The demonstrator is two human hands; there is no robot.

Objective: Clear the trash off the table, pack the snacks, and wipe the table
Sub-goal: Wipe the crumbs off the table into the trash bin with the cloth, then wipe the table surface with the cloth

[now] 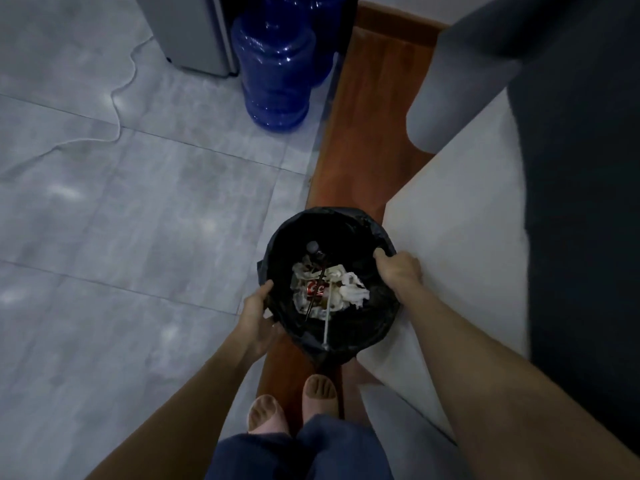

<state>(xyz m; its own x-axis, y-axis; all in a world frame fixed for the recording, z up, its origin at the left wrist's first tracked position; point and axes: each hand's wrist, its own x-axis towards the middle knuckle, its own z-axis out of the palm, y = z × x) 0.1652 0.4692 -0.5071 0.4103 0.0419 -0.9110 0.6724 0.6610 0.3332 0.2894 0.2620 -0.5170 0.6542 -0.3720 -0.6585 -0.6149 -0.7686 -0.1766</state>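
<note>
A grey tiled floor (104,220) fills the left. A dark sofa (581,202) with a pale seat cushion (467,220) takes the right, and a wooden strip (363,116) runs between them. Blue water jugs (273,71) stand at the far end.

The black-bagged trash bin (346,230) sits over the strip, just beyond the person's feet, held between both hands. Its open mouth faces straight up and its long axis is vertical.

The left hand (258,317) grasps the near-left rim, thumb on the edge and fingers curled around the outside. The right hand (398,271) grips the right rim, thumb hooked inside.

At the bottom lie crumpled tissues (353,292). Among them is a red can (316,288) on its side, lengthwise roughly left to right. A white stick (329,317) leans near to far.
</note>
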